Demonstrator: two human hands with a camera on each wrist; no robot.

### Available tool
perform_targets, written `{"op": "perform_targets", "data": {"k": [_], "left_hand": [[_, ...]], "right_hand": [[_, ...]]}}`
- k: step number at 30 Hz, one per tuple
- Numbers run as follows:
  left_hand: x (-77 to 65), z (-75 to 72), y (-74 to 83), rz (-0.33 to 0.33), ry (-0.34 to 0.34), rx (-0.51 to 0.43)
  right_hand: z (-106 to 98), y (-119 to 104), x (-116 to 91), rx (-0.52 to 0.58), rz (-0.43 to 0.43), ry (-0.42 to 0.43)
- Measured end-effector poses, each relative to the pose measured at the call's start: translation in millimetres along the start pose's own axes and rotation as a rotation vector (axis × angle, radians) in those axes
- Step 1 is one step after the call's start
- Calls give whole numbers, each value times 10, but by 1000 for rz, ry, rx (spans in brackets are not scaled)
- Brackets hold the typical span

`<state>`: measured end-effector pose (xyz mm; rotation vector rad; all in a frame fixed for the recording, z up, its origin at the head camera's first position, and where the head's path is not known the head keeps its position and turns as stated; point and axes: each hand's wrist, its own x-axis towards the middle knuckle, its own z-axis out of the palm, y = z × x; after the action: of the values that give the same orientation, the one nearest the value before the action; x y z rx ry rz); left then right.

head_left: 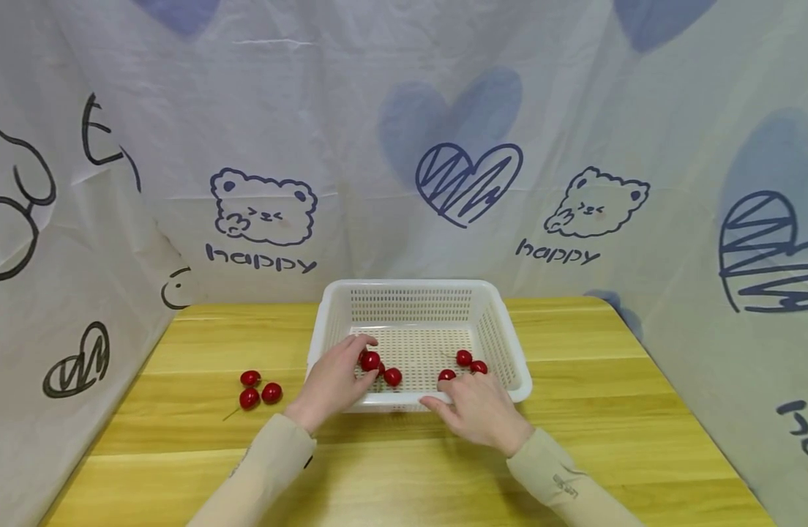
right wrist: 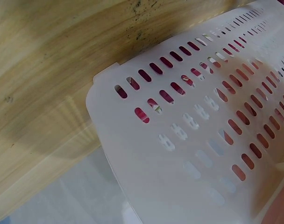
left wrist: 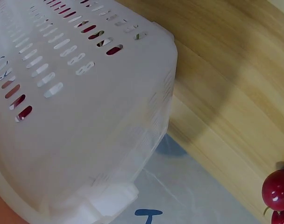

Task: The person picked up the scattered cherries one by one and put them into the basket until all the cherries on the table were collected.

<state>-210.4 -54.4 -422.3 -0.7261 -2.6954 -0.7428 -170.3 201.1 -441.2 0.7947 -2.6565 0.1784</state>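
A white slotted plastic basket [head_left: 417,399] stands in front of me on the wooden table, with several red cherries inside. My left hand [head_left: 334,377] reaches over its front left rim and holds a shiny cherry [head_left: 370,361] between thumb and fingers. Right beside that lies another cherry [head_left: 393,377]. My right hand [head_left: 479,410] lies over the front rim, its thumb along the rim and its fingers bent down inside. Just beyond those fingers are a cherry [head_left: 446,375] and two more, one a cherry [head_left: 464,358] with a stem. I cannot tell what the right fingertips hold.
Left of the basket, three cherries [head_left: 249,398] lie together on the wooden table [head_left: 608,410], one with a stem. A white cloth [head_left: 371,219] with hearts and bear drawings hangs behind and on both sides. Through the basket wall's slots [right wrist: 166,62], red shows in the right wrist view.
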Motion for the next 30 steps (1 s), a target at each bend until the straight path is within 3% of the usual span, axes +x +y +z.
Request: {"op": "perform_targets", "data": {"k": [11,18,30], "left_hand": [[-15,-17,18,29,30,-16],[-38,-48,9,8,5,-6],[-94,-178,-105,-14,55,23]], "right_hand": [[5,-5,5,3,-7,14],[13,-6,0,8,1,-1],[1,-2,-1,21,-6,2]]}}
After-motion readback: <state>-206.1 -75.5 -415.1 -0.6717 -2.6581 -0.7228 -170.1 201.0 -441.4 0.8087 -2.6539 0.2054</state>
